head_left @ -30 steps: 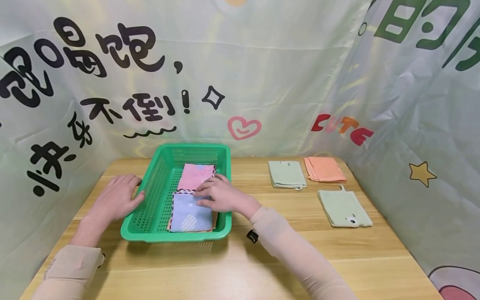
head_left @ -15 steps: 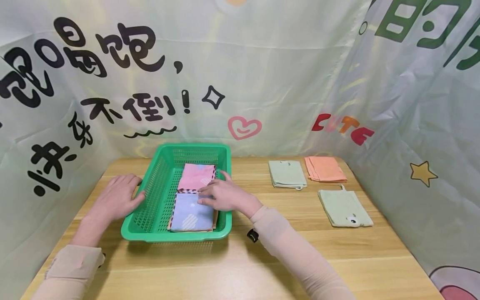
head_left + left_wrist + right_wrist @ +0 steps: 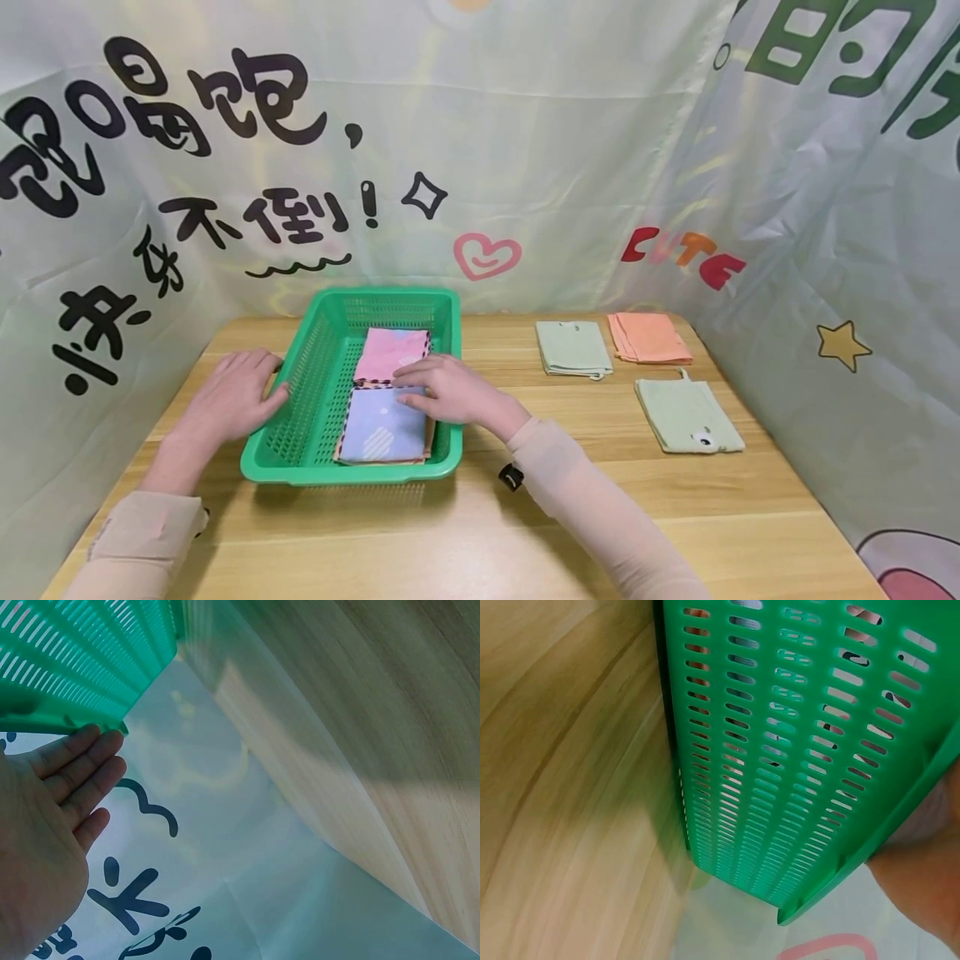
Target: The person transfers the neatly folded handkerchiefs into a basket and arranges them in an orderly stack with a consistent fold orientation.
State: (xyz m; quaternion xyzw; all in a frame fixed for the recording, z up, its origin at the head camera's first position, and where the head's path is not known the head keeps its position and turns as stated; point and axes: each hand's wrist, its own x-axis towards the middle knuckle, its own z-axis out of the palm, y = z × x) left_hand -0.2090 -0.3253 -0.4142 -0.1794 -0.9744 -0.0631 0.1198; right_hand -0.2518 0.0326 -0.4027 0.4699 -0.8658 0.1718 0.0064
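Note:
A green plastic basket with slotted walls holds folded cloths. The pink cloth lies farther back, and the light blue cloth lies in front of it. An orange edge shows beneath the blue one. My left hand rests against the basket's left rim, its fingers extended in the left wrist view. Over the right rim reaches my right hand, fingers fairly straight over the seam where the two cloths meet. The right wrist view shows mostly the basket's outer wall, which hides the fingertips.
On the right of the wooden table lie a folded pale green cloth, an orange cloth and another pale green cloth with an eye print. Printed fabric walls stand behind and at both sides.
My right hand has shifted slightly, and its raised finger has come down over the cloths. The left hand and the basket stay in place.

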